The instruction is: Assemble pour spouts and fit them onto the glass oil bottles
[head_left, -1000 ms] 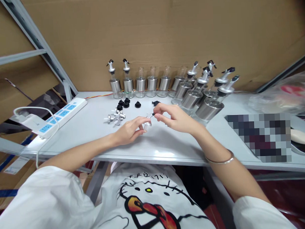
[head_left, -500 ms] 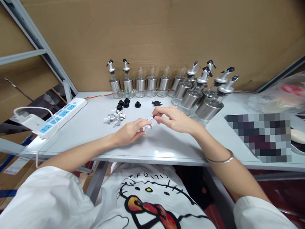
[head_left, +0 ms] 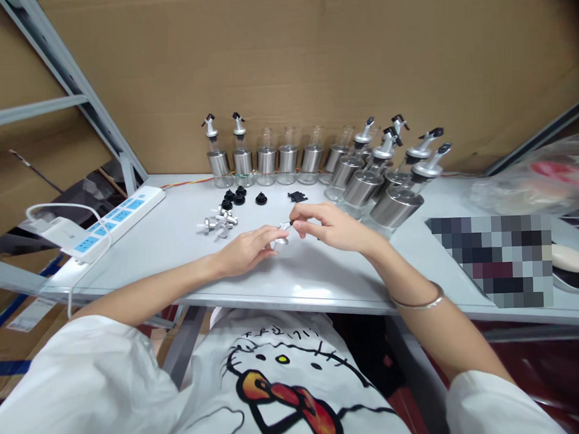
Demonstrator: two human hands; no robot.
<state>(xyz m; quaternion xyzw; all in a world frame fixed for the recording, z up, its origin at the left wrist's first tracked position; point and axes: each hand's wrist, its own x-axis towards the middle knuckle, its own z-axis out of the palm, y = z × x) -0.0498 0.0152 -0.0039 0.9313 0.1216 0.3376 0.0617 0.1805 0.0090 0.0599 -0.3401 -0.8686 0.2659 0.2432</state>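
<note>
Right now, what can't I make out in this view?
In the head view:
Silver pourer spout: partly covered by the left hand.
Small black part: mostly hidden by the right hand.
Black pieces beyond that hand: too small to count.
Plastic bag: cut off by the right edge.

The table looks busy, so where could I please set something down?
Bare patches lie between the power strip and the silver pourers, and between the right hand and the table's front edge. Bottles crowd the back and right of centre; black stoppers sit before them.
</note>
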